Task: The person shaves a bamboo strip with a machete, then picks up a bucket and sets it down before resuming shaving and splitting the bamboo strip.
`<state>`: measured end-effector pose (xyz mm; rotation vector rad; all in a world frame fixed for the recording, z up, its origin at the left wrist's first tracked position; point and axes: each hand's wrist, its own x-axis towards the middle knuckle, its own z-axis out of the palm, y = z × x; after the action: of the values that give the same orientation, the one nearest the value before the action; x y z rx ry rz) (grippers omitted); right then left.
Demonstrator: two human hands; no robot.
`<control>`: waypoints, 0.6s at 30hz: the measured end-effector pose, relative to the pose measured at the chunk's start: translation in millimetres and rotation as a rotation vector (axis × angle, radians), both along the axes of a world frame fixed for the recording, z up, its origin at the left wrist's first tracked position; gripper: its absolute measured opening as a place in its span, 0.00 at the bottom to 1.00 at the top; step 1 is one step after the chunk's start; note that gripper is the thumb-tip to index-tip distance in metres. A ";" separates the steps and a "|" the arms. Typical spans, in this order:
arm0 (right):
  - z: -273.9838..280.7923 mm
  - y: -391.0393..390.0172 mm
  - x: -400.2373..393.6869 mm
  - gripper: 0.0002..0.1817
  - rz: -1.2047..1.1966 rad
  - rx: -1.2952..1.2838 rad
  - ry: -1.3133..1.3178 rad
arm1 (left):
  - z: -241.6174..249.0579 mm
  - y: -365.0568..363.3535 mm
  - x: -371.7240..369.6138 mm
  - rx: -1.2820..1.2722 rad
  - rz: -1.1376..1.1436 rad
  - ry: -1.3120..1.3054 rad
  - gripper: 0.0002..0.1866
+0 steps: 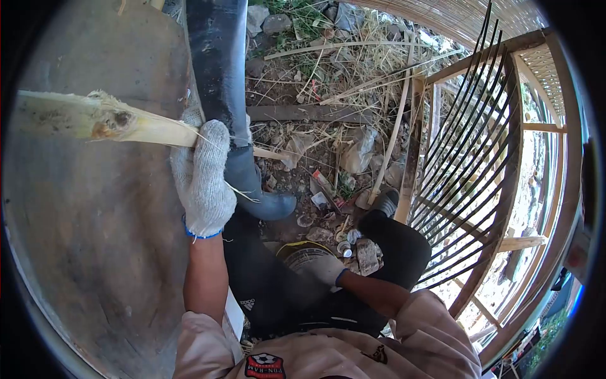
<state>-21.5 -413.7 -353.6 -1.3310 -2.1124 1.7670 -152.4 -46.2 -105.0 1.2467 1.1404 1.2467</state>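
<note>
My left hand, in a white knitted glove with a blue cuff edge, is wrapped round a pale, stripped wooden pole with a rough knot. The pole runs left over a flat brownish board. Beside this hand is a thick dark tube with a bent, rounded lower end. A thin pale strip shows on its right side. My right hand, also gloved, is low between my legs, beside a round container with a yellow rim. Its fingers are blurred and partly hidden.
At right stands a wooden frame with several dark thin rods across it. Dry straw, stones, plastic scraps and a small can litter the ground. My shoe rests near the frame's base.
</note>
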 end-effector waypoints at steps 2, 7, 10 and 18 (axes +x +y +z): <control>43.4 47.5 31.8 0.15 0.129 -0.064 -0.175 | 12.1 -2.8 3.7 -0.070 -0.031 -0.099 0.21; 48.4 38.8 50.3 0.23 0.093 -0.233 -0.283 | 1.2 -8.5 5.7 0.117 0.078 0.168 0.22; 46.2 41.0 48.0 0.21 0.111 -0.285 -0.113 | 12.9 -19.6 20.3 0.014 0.066 -0.169 0.19; -88.6 -25.2 14.4 0.30 0.264 -0.529 -0.153 | -25.2 -23.8 22.4 0.070 0.049 -0.206 0.21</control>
<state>-7.1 -438.9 -442.2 -1.3722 -2.0532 2.5441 -130.0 -70.0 -130.2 1.1180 0.9895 1.4273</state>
